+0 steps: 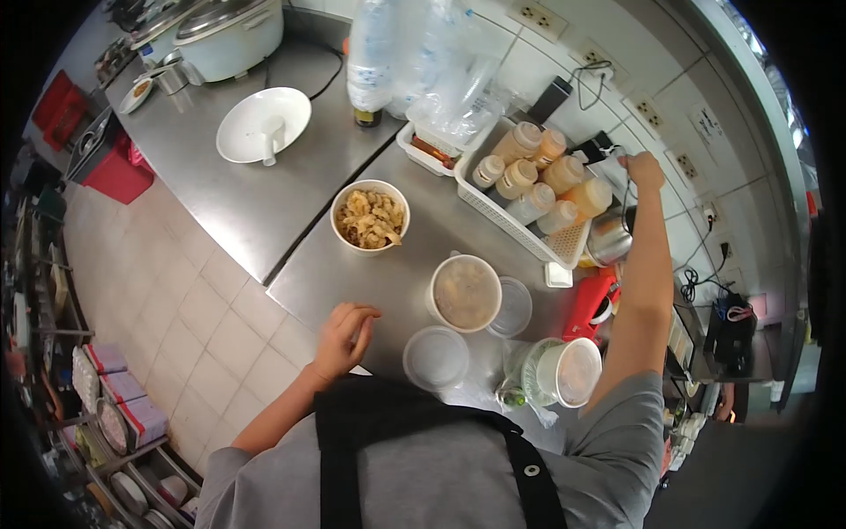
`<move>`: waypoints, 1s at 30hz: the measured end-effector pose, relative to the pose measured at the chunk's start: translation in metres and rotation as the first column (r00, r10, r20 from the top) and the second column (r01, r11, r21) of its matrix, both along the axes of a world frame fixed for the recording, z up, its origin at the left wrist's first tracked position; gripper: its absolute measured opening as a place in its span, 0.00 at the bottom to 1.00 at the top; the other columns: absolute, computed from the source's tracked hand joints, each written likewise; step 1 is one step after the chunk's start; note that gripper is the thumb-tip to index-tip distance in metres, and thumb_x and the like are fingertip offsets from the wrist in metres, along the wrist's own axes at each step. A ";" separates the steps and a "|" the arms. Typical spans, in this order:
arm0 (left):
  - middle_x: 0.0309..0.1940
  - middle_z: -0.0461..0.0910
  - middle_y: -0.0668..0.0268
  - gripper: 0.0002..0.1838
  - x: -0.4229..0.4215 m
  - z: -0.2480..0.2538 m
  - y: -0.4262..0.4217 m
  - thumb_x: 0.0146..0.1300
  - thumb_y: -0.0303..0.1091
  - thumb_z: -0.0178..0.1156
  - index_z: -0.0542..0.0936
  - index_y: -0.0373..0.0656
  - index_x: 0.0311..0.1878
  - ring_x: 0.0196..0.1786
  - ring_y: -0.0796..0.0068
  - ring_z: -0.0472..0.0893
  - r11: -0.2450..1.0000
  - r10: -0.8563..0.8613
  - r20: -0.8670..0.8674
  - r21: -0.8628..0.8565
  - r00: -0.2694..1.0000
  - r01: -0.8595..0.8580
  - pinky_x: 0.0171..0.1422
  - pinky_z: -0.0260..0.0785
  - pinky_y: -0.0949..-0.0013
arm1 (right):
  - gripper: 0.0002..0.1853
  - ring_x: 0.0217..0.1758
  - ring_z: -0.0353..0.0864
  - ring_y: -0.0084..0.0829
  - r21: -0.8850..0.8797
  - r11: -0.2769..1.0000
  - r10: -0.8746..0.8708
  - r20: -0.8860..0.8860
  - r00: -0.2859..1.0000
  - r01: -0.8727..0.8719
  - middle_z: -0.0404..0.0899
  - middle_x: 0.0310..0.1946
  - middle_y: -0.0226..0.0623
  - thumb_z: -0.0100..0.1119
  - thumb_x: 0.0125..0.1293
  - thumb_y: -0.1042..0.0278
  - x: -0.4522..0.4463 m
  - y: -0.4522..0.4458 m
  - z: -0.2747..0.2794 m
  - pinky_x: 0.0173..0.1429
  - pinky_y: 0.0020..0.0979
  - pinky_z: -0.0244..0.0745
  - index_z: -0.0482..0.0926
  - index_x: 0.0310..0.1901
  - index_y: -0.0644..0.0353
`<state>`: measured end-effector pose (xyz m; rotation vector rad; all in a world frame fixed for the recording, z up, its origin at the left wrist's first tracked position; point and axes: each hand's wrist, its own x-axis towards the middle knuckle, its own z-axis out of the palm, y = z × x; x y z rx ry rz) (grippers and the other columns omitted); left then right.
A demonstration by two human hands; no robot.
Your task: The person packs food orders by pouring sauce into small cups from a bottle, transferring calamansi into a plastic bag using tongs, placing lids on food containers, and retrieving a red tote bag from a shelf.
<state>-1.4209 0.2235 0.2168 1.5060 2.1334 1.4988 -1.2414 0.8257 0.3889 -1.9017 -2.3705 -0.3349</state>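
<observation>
My right hand (645,171) is stretched out to the far right of the bottle basket, its fingers closed at a pale, thin thing that I cannot make out. Over the counter's front edge hovers my left hand (345,335), fingers apart and holding nothing. An open white bowl (371,217) of brown food stands beyond it. A lidded bowl (464,293) sits to its right, between two clear lids (436,358). Nearer my right side, another lidded cup (577,373) rests beside a clear plastic bag (522,374). Several sauce bottles (532,204) fill the white basket (502,216).
A white plate (244,125) with a white spoon lies at the back left, below large cookers (231,40). Plastic-wrapped cups (371,57) stand by the wall. A red tape dispenser (589,307) is at the right. Cables hang from wall sockets.
</observation>
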 end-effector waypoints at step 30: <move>0.34 0.81 0.61 0.06 0.019 -0.016 0.005 0.61 0.21 0.58 0.81 0.41 0.39 0.35 0.58 0.79 0.987 -0.030 0.068 -0.157 0.997 0.041 0.41 0.72 0.60 | 0.18 0.55 0.82 0.41 -0.705 0.686 0.593 0.398 0.700 -0.181 0.83 0.52 0.41 0.65 0.58 0.61 -0.047 0.074 -0.123 0.55 0.42 0.78 0.84 0.50 0.54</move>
